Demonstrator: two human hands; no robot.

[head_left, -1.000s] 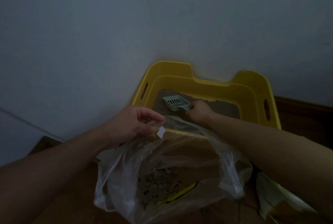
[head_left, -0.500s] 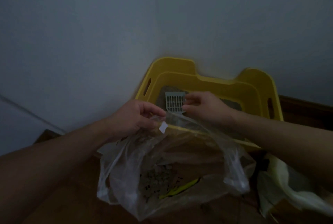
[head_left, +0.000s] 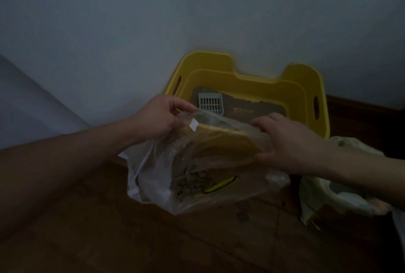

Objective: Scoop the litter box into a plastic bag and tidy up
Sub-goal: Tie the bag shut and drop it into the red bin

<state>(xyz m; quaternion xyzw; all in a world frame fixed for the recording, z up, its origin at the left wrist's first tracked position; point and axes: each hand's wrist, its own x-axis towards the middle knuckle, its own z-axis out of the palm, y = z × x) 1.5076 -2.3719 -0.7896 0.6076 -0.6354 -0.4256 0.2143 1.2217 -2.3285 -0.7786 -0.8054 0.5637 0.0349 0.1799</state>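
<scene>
Against the wall, the yellow litter box [head_left: 295, 95] holds the pale scoop [head_left: 210, 103] on its litter. Before it, the left hand [head_left: 160, 117] pinches the clear plastic bag [head_left: 186, 169] rim; the right hand [head_left: 287, 141] grasps its opposite edge.

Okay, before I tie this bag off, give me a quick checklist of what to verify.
1. Scoop out of hand, resting in the yellow litter box: ok.
2. Left hand pinching the plastic bag rim: ok.
3. Right hand gripping the opposite rim: cannot tell, fingers look spread against it.
4. Scooped litter settled at the bag's bottom: ok.
5. Bag free of holes: cannot tell, too dim.
</scene>
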